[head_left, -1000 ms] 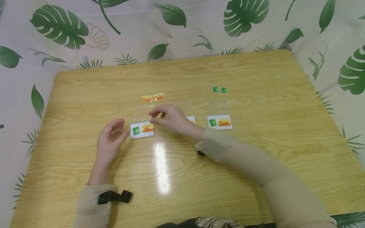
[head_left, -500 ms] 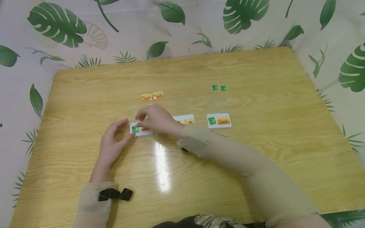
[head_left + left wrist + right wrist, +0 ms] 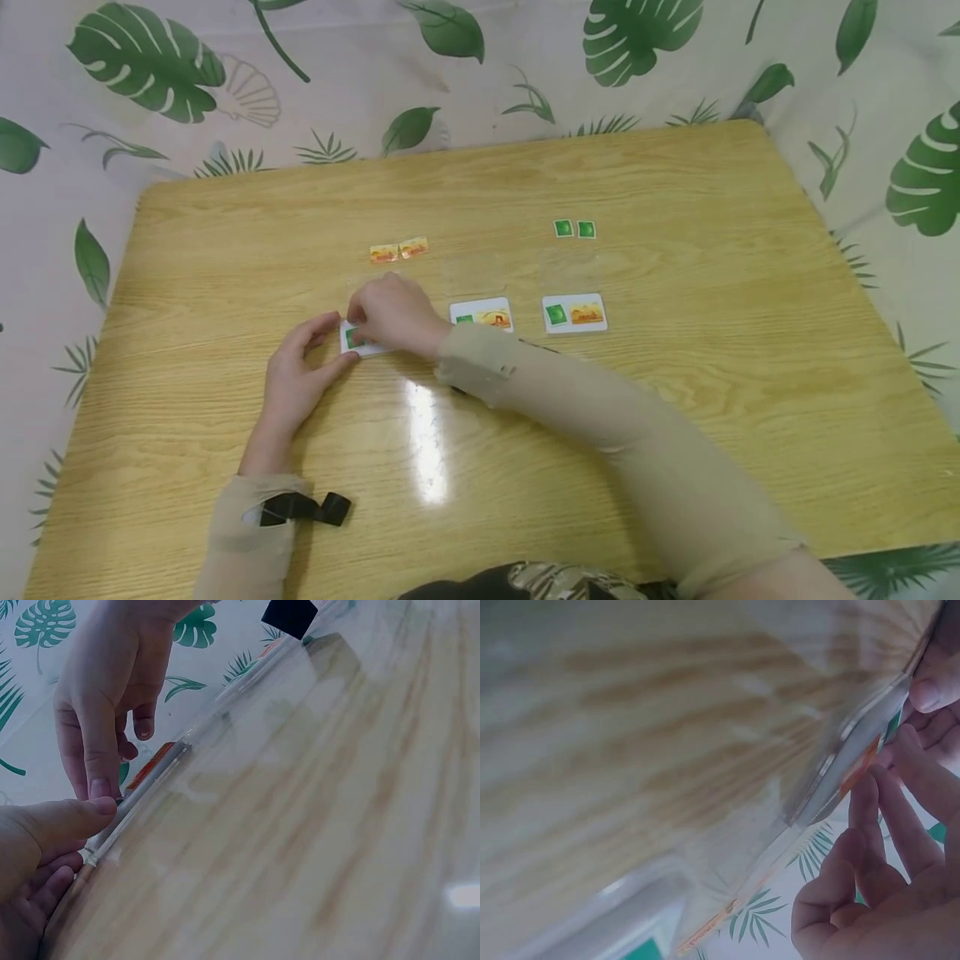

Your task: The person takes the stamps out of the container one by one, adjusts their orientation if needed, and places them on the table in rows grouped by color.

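In the head view, a flat white case (image 3: 370,351) with a green square sticker (image 3: 353,338) lies on the table, mostly covered by my right hand. My left hand (image 3: 294,379) holds its left end, thumb at the near corner and fingers at the far one. My right hand (image 3: 397,315) reaches across from the right, fingertips down at the green sticker. In the left wrist view, a finger of the right hand (image 3: 105,697) points straight down beside my left thumb (image 3: 79,821). The right wrist view shows an orange sticker (image 3: 859,766) along the same case.
Two similar cases with green and orange stickers, a middle one (image 3: 491,318) and a right one (image 3: 573,314), lie to the right. Behind them are transparent sheets (image 3: 570,270), two loose orange stickers (image 3: 399,249) and two green ones (image 3: 574,228). A leaf-print cloth (image 3: 480,92) borders the table.
My right hand has moved left over the case, from its right end to the green sticker, uncovering the middle case. My left hand has shifted slightly right onto the case's left end.
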Demonstrator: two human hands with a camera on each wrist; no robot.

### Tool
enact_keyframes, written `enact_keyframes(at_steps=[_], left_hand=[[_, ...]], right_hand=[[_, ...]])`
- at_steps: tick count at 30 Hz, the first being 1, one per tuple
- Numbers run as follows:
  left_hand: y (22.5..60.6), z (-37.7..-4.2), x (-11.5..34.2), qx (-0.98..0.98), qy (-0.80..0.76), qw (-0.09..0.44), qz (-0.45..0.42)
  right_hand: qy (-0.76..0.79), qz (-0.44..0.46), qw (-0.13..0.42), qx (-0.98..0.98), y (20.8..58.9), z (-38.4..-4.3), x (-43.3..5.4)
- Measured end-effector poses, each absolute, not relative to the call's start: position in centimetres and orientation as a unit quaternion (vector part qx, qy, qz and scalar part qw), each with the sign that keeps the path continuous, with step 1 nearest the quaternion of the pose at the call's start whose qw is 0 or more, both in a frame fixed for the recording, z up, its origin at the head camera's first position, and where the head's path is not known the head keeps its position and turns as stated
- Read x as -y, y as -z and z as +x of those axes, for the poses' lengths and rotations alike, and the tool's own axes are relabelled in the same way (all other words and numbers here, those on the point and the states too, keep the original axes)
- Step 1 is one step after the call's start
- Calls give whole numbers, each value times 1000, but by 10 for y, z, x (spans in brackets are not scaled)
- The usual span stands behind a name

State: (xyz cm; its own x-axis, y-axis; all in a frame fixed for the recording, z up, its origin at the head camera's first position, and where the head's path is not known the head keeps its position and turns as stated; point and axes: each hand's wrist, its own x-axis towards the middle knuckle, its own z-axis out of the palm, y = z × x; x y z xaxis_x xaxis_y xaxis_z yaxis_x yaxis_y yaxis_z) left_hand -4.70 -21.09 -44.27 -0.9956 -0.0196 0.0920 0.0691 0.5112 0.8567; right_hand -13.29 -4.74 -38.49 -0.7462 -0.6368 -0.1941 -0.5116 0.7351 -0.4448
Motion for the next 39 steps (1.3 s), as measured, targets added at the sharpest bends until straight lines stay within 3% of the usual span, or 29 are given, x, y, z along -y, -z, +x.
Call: enact_keyframes(at_steps=[20, 39], left_hand=[[435, -47, 207, 862, 505, 43, -2], [438, -47, 209, 858, 512, 40, 6]], right_hand=[[119, -325, 162, -924, 383, -133, 57], [187, -347, 174, -903, 382, -136, 56]])
